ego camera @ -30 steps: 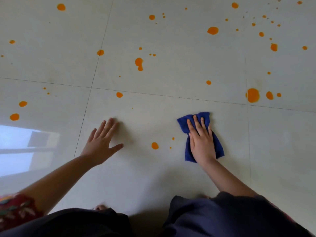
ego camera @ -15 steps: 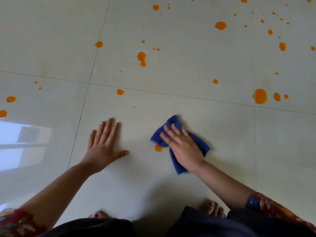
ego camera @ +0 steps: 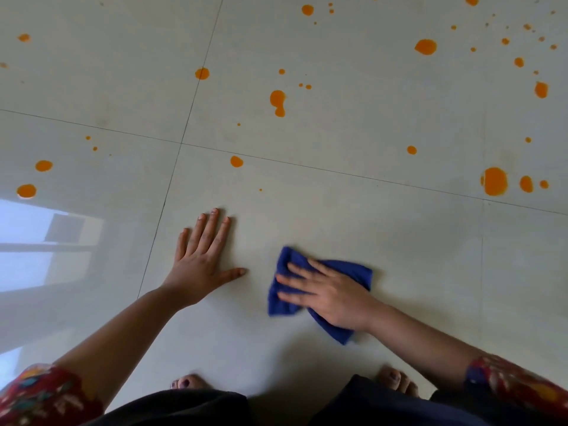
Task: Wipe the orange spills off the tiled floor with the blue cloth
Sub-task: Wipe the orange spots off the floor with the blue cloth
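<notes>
A crumpled blue cloth (ego camera: 353,273) lies on the pale tiled floor (ego camera: 399,256) in front of my knees. My right hand (ego camera: 329,295) presses flat on it, fingers straight and pointing left. My left hand (ego camera: 201,259) rests flat on the bare tile to the cloth's left, fingers spread. Orange spills dot the floor farther out: a drop (ego camera: 236,161) on the grout line, a double blob (ego camera: 278,101), a big patch (ego camera: 495,181) at the right and drops (ego camera: 26,190) at the left. No orange shows around the cloth.
Many small orange specks (ego camera: 519,62) scatter over the far right tiles. A bright window reflection (ego camera: 37,241) lies on the floor at the left. My bare toes (ego camera: 395,378) and dark clothing (ego camera: 184,407) fill the bottom edge.
My right hand has swept the cloth leftward and nearer to me, over the orange drops that lay between my hands; those drops no longer show. My left hand has stayed in place.
</notes>
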A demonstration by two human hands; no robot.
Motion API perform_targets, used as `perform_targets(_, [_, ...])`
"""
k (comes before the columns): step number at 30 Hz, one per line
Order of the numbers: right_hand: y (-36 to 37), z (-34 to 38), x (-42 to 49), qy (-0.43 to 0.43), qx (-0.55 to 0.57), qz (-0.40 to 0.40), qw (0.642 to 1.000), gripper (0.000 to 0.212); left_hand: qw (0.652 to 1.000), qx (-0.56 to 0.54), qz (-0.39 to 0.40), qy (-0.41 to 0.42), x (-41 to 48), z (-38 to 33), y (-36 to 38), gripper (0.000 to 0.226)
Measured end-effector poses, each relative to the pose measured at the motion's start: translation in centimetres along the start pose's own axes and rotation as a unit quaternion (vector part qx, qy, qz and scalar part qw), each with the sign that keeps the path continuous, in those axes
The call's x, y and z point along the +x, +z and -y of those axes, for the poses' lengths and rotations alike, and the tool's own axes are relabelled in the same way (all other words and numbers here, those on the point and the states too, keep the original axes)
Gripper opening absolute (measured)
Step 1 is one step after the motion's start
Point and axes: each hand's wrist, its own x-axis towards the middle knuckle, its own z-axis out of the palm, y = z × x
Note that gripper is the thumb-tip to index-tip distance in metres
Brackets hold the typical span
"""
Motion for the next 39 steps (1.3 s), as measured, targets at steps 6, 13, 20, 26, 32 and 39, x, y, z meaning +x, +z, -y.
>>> perform_targets(6, [-4.0,-9.1,2.0,0.183,-0.010,-0.042,0.982,0.051,1.000,-0.023,0.002,-0.002,0.2,0.1,-0.1,0.102])
perform_targets(13, [-3.9,-5.1,7.7,-0.067,-0.126,0.144,0.979,0.067,0.989,-0.127,-0.070,-0.026,1.6,2.8,-3.6,0.086])
perform_targets(20, [-4.5,-2.9,15.2,0.303,-0.032,0.053,0.951,0.073,0.987,-0.101,-0.110,-0.066,1.6,5.6,-2.4,0.078])
perform_targets(26, [-1.8,0.5,9.5,0.161,-0.052,0.023,0.985,0.055,0.987,-0.046,-0.144,-0.059,1.6,6.3,-1.0,0.068])
perform_targets(32, [-3.0,-3.9,19.1,0.332,-0.019,-0.090,0.939,0.052,0.983,-0.020,-0.168,-0.067,1.7,5.9,-0.4,0.066])
perform_targets(39, [-3.2,-5.9,14.4,0.123,-0.062,0.006,0.990,0.052,0.977,-0.023,-0.195,-0.084,1.7,5.5,0.0,0.059])
